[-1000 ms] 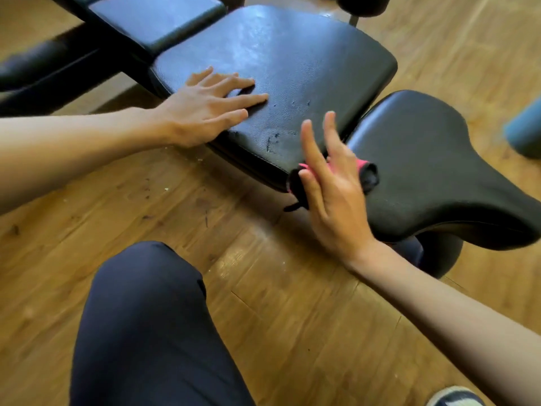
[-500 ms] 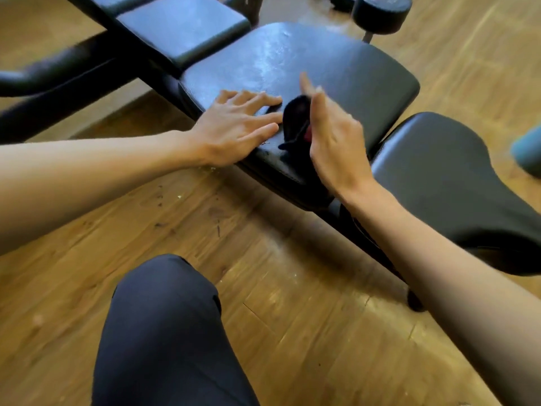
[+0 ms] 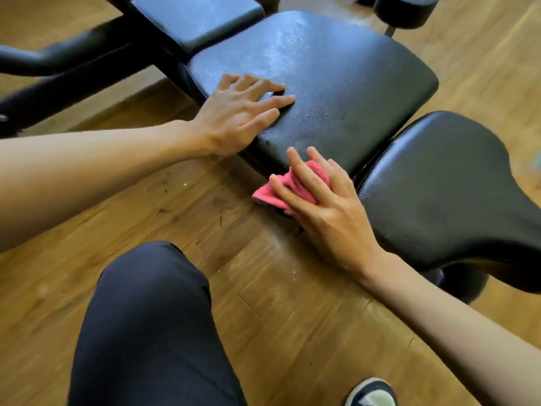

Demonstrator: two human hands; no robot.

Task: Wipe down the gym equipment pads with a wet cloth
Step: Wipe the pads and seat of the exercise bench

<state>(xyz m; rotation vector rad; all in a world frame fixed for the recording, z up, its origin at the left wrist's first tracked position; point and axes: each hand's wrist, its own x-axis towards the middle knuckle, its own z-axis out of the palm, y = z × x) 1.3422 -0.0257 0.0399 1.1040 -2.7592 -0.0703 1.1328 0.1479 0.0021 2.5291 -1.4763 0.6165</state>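
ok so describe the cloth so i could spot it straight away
Find the black bench over the wooden floor and its widest pad, the middle one. At that pad's near edge, beside the gap to the saddle-shaped seat pad, the right hand presses flat on a crumpled cloth. It is the only pink thing among black pads.

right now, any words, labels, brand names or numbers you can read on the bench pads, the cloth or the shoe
No readable text anywhere in this view.
Middle pad: plain black, no label or logo.
Seat pad: plain black, nothing printed.
Pink cloth: no tag or lettering showing.
Shoe: only partly in view, no brand visible.
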